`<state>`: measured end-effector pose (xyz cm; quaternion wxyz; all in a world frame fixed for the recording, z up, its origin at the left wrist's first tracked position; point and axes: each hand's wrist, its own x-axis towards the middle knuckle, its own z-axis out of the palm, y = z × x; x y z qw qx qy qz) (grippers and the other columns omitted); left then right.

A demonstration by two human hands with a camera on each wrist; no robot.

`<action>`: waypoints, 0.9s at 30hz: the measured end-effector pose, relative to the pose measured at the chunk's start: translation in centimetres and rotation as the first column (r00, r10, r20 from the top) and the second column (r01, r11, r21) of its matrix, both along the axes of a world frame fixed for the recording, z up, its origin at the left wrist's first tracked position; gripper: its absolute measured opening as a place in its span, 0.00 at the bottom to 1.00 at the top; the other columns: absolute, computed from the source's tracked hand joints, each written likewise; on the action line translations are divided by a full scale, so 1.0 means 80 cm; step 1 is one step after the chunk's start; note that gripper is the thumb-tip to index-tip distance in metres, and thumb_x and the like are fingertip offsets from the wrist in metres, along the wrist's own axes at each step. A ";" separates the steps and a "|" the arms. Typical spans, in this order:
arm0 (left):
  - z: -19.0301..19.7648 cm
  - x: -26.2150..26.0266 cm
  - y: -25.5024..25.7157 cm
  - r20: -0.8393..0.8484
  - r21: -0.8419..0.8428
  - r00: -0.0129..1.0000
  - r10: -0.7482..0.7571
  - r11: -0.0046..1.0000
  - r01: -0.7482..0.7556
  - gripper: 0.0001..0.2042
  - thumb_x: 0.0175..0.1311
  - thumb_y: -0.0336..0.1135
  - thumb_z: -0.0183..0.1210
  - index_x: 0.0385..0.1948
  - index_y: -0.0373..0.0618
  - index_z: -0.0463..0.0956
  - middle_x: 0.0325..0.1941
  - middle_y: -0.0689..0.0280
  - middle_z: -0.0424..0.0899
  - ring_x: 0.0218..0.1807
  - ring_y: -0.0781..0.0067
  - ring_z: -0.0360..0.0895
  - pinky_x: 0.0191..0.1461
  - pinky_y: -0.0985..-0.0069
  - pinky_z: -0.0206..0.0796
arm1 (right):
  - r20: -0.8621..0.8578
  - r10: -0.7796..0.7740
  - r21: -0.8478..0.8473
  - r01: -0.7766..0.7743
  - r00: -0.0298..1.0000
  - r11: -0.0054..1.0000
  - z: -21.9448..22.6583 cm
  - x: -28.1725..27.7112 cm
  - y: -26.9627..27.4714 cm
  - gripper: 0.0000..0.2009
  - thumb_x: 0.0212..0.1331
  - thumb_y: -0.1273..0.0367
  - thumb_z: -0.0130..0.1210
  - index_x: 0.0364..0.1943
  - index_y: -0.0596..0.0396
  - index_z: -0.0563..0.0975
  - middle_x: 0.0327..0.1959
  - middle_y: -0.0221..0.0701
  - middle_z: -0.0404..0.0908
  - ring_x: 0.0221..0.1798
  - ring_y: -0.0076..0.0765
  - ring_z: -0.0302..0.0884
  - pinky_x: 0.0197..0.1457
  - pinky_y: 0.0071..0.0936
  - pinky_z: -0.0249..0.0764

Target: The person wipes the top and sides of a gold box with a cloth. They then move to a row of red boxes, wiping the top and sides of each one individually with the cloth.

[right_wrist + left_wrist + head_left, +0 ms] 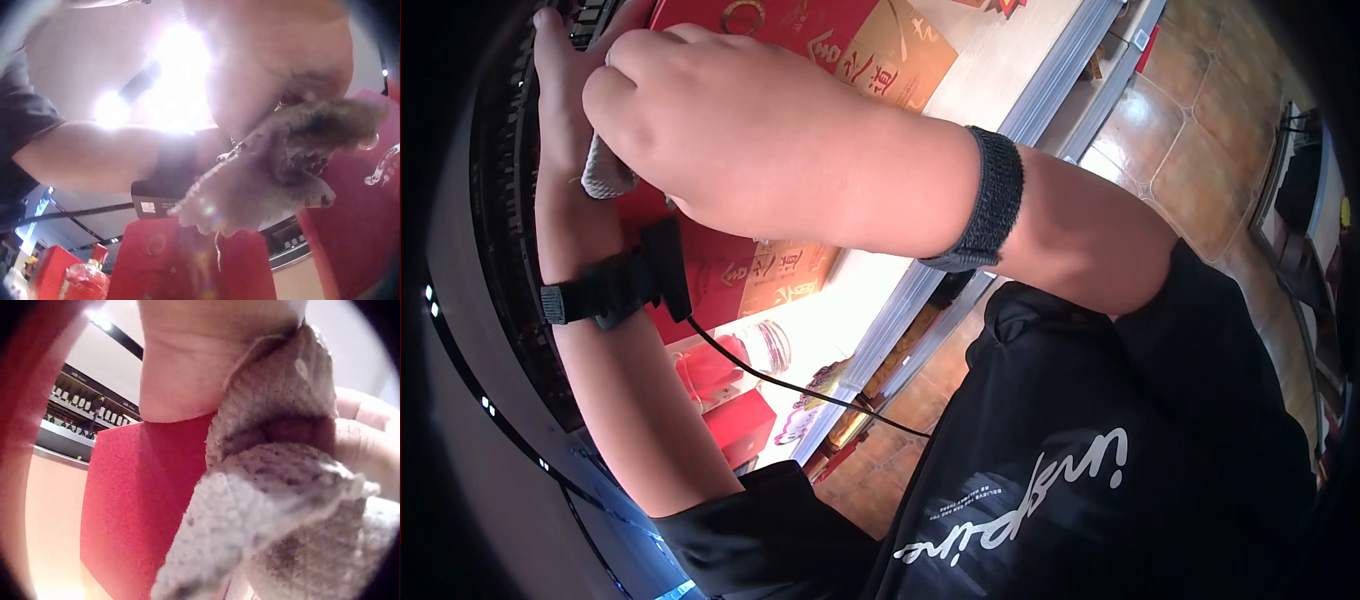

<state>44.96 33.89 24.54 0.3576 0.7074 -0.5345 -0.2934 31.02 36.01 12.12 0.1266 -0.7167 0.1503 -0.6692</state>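
Observation:
My right hand [720, 130] is curled into a fist around a grey-white textured cloth [608, 175], and one end of it pokes out below the fist. In the left wrist view the crumpled cloth [275, 406] shows a waffle-like weave, with folds hanging down. The right wrist view has the same cloth [269, 169] draping from the palm with a loose thread. My left hand [568, 85] reaches out just behind the fist, its visible fingers extended and its palm partly hidden. Beneath both hands is a large red gift box [710, 270] with gold panels and lettering.
A clear jar [772, 345] with red contents and a smaller red box [743, 425] stand on the lit white shelf [880, 290]. Tiled floor [1200, 150] lies beyond the shelf edge. A black cable [780, 382] runs from the left wrist strap across to the torso.

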 end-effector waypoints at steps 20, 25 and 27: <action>-0.014 -0.039 0.014 0.205 -0.059 0.973 0.108 0.993 -0.098 0.38 0.82 0.67 0.37 0.78 0.45 0.66 0.74 0.59 0.79 0.72 0.65 0.77 0.76 0.71 0.64 | -0.051 0.003 0.317 0.014 0.999 0.948 -0.121 -0.055 -0.043 0.13 0.63 0.74 0.63 0.50 0.60 0.76 0.50 0.45 0.81 0.54 0.57 0.83 0.57 0.47 0.80; -0.015 -0.034 0.009 0.236 -0.037 0.970 0.060 0.998 -0.053 0.37 0.82 0.66 0.37 0.78 0.47 0.67 0.74 0.60 0.79 0.73 0.66 0.77 0.77 0.71 0.64 | -0.304 0.030 0.444 0.113 0.952 0.889 -0.176 -0.067 -0.031 0.15 0.58 0.77 0.63 0.50 0.61 0.77 0.52 0.44 0.82 0.55 0.55 0.84 0.57 0.46 0.81; -0.015 -0.028 0.007 0.228 -0.041 0.973 0.042 0.999 -0.033 0.37 0.82 0.66 0.38 0.78 0.47 0.67 0.75 0.60 0.78 0.74 0.65 0.76 0.77 0.71 0.63 | -0.440 0.037 0.479 0.199 0.897 0.855 -0.191 -0.071 -0.031 0.15 0.57 0.77 0.63 0.49 0.61 0.78 0.51 0.44 0.83 0.56 0.53 0.84 0.58 0.45 0.82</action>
